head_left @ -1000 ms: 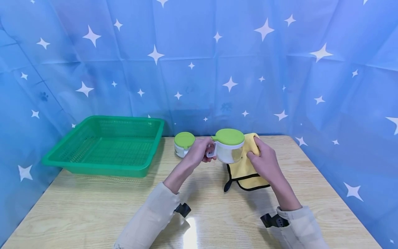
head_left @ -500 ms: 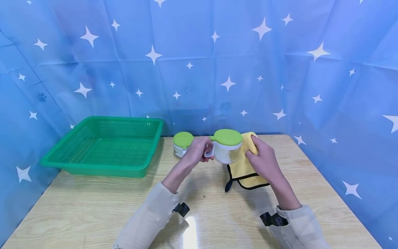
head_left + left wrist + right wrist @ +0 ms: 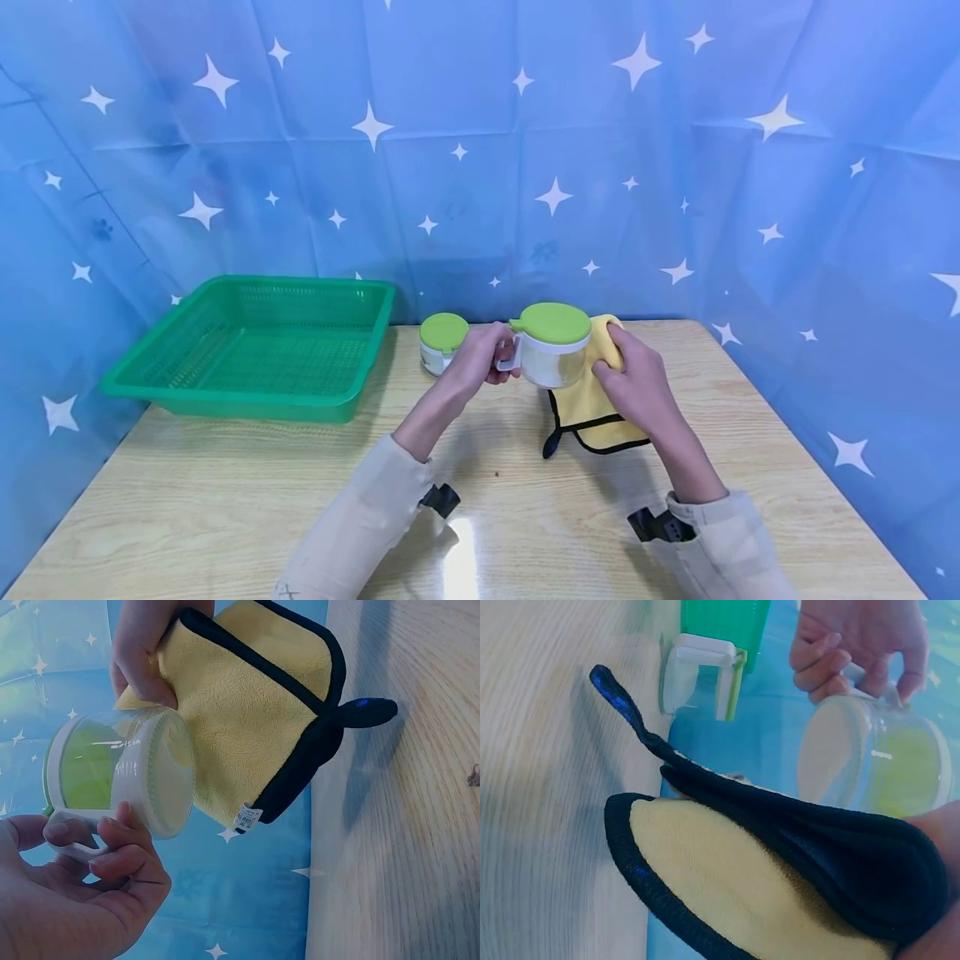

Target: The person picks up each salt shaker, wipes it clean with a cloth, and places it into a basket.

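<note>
My left hand [image 3: 480, 358] grips the white handle of a clear seasoning jar [image 3: 553, 362] with a green lid, lifted above the table. In the left wrist view, the thumb and fingers of that hand [image 3: 97, 885] curl round the handle, and the jar's [image 3: 120, 772] clear base faces the cloth. My right hand [image 3: 637, 379] pinches a folded yellow cloth [image 3: 588, 404] with black edging against the jar's right side. The cloth [image 3: 727, 877] hangs down with a black loop at its corner. Part of the right hand is hidden by the cloth in the right wrist view.
A second green-lidded jar [image 3: 442, 342] stands at the back of the wooden table [image 3: 247, 500], just behind the left hand. To the left sits a green plastic basket [image 3: 262, 408]. A blue star-patterned curtain [image 3: 480, 167] hangs behind and beside the table.
The hands, jar and cloth keep nearly the same pose. Only a slight shift of the whole head view shows.
</note>
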Tool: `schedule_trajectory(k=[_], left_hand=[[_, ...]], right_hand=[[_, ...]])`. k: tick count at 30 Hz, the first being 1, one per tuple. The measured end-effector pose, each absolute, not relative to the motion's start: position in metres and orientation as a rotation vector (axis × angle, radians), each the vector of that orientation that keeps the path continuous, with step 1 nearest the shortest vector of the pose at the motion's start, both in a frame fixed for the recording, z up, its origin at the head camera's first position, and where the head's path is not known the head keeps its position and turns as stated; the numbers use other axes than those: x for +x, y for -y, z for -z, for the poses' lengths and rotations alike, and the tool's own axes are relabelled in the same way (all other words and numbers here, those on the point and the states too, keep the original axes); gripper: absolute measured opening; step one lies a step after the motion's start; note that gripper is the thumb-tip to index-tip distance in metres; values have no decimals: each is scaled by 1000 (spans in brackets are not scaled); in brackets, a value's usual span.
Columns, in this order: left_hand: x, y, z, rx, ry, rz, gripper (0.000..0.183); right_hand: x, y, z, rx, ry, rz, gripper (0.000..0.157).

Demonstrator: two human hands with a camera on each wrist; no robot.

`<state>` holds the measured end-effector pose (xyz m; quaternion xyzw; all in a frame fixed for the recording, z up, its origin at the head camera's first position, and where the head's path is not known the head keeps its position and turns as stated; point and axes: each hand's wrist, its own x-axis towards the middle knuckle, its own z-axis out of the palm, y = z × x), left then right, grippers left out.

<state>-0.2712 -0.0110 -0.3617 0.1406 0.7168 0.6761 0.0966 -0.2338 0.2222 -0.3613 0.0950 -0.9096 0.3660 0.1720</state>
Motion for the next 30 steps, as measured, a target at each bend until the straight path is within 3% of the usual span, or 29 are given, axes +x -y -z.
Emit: schedule_trajectory(k=[11, 30], left_hand=[[-270, 11, 367, 345, -2148, -2049, 66], [-274, 18, 362, 206, -2066, -2034, 49]], right_hand=[[-230, -216, 359, 275, 2568, -996, 13], [-231, -215, 363, 350, 2639, -988, 15]])
